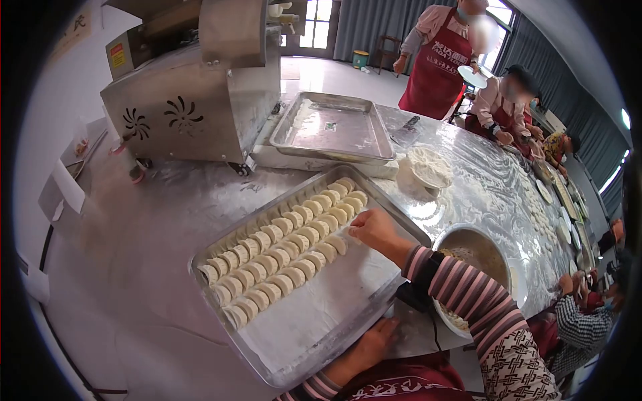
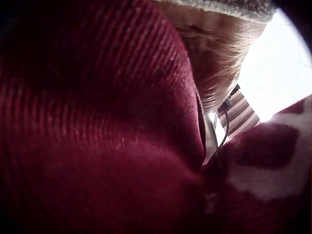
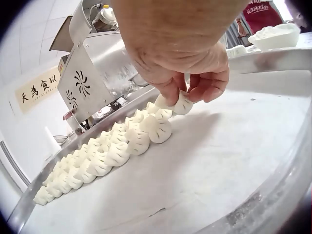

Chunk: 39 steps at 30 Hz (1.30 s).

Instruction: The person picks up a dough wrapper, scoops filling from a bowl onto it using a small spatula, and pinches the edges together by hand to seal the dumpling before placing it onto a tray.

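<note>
And there it was, one dumpling (image 3: 184, 105), presumably light, soft and easily dented, best held by its sealed edge, pinched in the right hand (image 1: 377, 231) at the shortest of three rows (image 1: 290, 249) inside one tray (image 3: 273, 59), while the left hand (image 1: 366, 348) lay by the tray's near rim, hold impossible to tell.

Before me runs a long, flour-dusted metal table (image 1: 481, 190). A white wall (image 3: 29, 119) on my left bears a cream banner (image 3: 40, 91) with black characters. Ahead of me, grey-blue fabric curtains (image 1: 371, 25) hang beside a dark-framed, glass-paned door (image 1: 319, 25) bright with daylight, above a pale, glossy floor (image 1: 321, 75). White strip lights (image 1: 625, 119) glow to my right.
</note>
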Tool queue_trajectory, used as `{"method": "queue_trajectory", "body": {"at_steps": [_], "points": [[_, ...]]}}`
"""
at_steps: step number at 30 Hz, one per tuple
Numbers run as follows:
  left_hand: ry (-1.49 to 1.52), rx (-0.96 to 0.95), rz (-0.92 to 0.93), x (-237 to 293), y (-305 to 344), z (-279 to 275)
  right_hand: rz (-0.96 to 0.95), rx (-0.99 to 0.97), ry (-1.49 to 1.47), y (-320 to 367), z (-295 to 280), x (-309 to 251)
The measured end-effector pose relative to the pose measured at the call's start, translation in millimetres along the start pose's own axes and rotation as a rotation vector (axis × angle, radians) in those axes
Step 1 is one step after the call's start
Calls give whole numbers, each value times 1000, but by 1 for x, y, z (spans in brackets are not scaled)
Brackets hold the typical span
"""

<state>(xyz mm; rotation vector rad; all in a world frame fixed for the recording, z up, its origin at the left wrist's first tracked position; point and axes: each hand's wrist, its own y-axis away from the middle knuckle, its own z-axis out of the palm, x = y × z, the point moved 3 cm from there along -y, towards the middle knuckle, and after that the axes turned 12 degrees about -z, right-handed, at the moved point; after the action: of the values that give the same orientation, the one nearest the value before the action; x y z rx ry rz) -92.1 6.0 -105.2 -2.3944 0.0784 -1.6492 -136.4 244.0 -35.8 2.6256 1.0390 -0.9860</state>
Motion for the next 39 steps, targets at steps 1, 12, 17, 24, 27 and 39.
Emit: {"method": "queue_trajectory", "body": {"at_steps": [1,12,17,24,27,39], "points": [[2,-2,1,0,0,0,-42,-6,3,-2,3,2],[16,26,9,3,0,-1,-166,-19,88,-6,17,2],[-8,12,13,5,0,-3,-160,-13,163,-8,26,7],[-66,-17,21,18,-4,-18,-202,8,198,11,-14,-16],[-57,4,48,10,-2,-12,-278,-29,208,42,-59,-46],[-140,24,55,20,-4,-13,-267,333,111,293,-204,-35]]}}
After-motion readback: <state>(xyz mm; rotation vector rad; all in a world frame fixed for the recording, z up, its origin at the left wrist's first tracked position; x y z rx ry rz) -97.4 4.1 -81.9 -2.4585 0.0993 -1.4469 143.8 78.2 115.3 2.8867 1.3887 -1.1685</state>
